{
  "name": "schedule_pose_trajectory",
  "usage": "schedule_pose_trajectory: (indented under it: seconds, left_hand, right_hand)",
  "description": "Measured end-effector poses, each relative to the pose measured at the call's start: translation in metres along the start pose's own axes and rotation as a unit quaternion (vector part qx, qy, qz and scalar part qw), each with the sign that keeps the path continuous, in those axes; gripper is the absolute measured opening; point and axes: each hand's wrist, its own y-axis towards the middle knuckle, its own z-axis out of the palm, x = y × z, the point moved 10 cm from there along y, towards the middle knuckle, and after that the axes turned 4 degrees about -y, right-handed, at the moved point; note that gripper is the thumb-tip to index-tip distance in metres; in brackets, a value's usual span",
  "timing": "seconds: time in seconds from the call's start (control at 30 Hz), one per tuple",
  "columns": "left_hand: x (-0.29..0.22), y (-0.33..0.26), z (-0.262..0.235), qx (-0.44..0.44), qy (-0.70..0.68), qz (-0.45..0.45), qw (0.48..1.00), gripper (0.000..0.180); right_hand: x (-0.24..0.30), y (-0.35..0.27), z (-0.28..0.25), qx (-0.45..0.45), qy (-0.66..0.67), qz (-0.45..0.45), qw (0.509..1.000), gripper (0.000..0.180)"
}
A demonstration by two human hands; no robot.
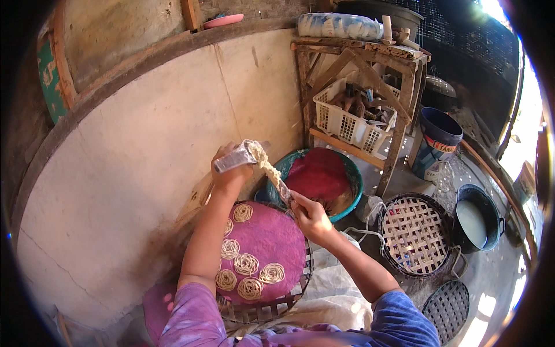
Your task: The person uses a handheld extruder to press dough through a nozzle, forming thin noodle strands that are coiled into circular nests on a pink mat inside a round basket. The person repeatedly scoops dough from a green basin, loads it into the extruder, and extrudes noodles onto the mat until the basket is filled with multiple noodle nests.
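My left hand grips a metal tube-like press whose open end has pale dough in it. My right hand is closed round a flat spatula; a lump of dough on its blade reaches to the mouth of the press. Below my left forearm, several coiled nests of thin dough strands lie on a round purple-pink mat. The mat rests on a woven openwork tray, partly hidden by the mat and my arm.
Beyond my hands stands a teal basin with dark red round sheets. To the right are a woven basket, a dark bucket of whitish liquid and a blue pail. A wooden rack holds a white crate.
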Motion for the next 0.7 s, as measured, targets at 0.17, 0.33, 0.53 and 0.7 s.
schedule_pose_trajectory:
  seconds: [0.17, 0.33, 0.53, 0.7]
  left_hand:
    - [0.025, 0.004, -0.012, -0.002, -0.002, -0.003, 1.000, 0.012]
    - [0.014, 0.013, -0.076, -0.061, -0.110, 0.087, 0.988, 0.020]
    - [0.030, -0.008, -0.073, -0.033, -0.824, -0.263, 0.501, 0.015]
    - [0.000, -0.074, -0.017, 0.005, -0.902, -0.285, 0.325, 0.017]
  right_hand:
    - [-0.040, 0.001, -0.058, 0.037, -0.008, 0.028, 0.999, 0.033]
    - [-0.119, 0.022, -0.120, 0.114, -0.544, 0.139, 0.820, 0.041]
    - [-0.042, -0.014, 0.023, 0.306, 0.155, 0.078, 0.936, 0.085]
    - [0.036, -0.106, 0.122, 0.357, 0.674, 0.299, 0.573, 0.099]
